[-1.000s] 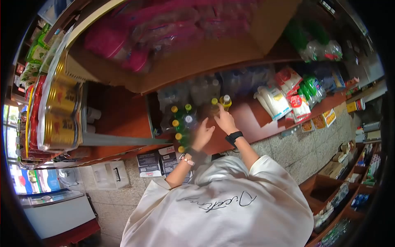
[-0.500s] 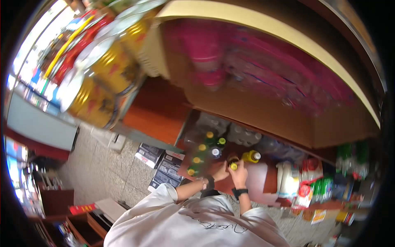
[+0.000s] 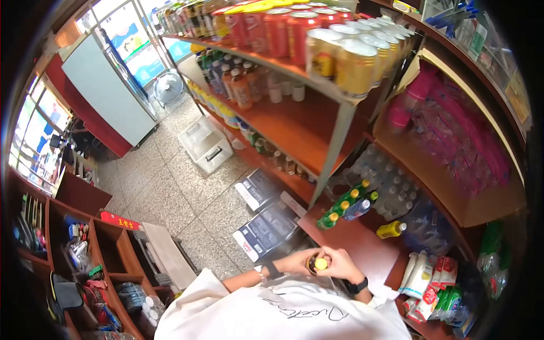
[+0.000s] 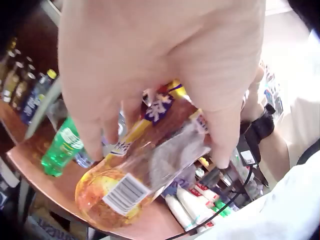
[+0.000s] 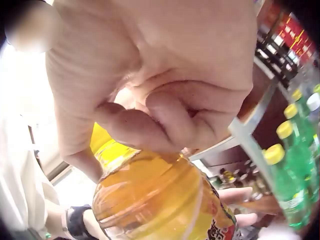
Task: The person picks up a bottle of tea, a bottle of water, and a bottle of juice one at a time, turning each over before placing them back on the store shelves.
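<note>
Close to the shirt in the head view, both hands are on a bottle of orange-coloured drink with a yellow cap [image 3: 321, 264]. The left hand [image 3: 297, 262] grips its body; in the left wrist view thumb and fingers lie along either side of the tilted bottle [image 4: 117, 192], whose barcode faces out. Curled fingers of the right hand [image 3: 343, 266] hold the bottle at its top, and in the right wrist view that hand [image 5: 155, 75] covers most of the cap above the bottle [image 5: 150, 195]. Left fingertips [image 5: 240, 195] show behind it.
Green bottles with yellow caps [image 3: 343, 207] stand in a row on the brown shelf, a yellow bottle [image 3: 391, 229] to their right. White and red packets [image 3: 422, 277] lie farther right. Dark boxes [image 3: 265, 229] and a clear bin [image 3: 205, 144] are on the floor.
The right hand has gone from reaching at the bottle to holding its top. The left hand has come onto it, and the bottle is nearer the body. The head view has swung left.
</note>
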Demonstrator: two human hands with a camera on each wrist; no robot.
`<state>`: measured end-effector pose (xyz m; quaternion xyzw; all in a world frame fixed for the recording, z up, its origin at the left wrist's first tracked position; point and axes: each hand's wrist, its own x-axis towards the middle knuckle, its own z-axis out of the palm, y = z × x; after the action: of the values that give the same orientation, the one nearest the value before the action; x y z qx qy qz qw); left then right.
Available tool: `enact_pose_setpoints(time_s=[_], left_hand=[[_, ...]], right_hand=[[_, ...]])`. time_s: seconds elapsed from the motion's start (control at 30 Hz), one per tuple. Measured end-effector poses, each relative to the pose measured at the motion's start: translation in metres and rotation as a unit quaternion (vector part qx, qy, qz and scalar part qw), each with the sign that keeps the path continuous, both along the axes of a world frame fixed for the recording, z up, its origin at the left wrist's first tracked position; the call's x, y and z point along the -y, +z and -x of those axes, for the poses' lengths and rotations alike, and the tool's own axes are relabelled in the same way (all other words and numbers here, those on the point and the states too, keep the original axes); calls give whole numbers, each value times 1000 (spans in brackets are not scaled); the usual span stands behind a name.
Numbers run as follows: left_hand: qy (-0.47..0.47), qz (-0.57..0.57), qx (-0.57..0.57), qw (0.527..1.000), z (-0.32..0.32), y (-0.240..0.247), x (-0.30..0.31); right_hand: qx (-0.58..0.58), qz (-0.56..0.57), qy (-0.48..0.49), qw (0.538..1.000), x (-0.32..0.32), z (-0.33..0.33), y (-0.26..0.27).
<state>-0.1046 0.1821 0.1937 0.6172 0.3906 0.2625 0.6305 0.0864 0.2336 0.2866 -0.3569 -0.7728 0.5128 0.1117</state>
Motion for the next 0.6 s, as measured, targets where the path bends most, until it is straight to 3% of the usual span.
enact_pose_setpoints(time_s=[0.1, 0.13, 0.2, 0.3, 0.37, 0.43, 0.5, 0.57, 0.6], left_hand=[[125, -22, -66, 990, 56, -2, 65], [201, -66, -86, 974, 70, 4, 88], [303, -50, -138, 941, 104, 10, 133], [479, -24, -152, 864, 143, 33, 195], [569, -55, -146, 807, 168, 21, 235], [608, -39, -137, 781, 194, 8, 275], [648, -26, -118, 752, 209, 15, 298], [686, -19, -174, 707, 218, 42, 312], [700, -30, -182, 690, 219, 58, 314]], right_hand=[[-44, -29, 117, 992, 23, 66, 19], [-51, -12, 142, 988, 34, 90, 23], [-103, -6, 168, 980, 64, 139, 24], [-188, 11, 159, 969, 109, 195, 18], [-195, 44, 181, 963, 137, 221, 6], [-128, -38, 188, 973, 166, 244, -24], [-40, -27, 255, 966, 195, 270, -52], [-146, -79, 237, 957, 232, 295, -64], [-124, -62, 190, 972, 246, 304, -57]])
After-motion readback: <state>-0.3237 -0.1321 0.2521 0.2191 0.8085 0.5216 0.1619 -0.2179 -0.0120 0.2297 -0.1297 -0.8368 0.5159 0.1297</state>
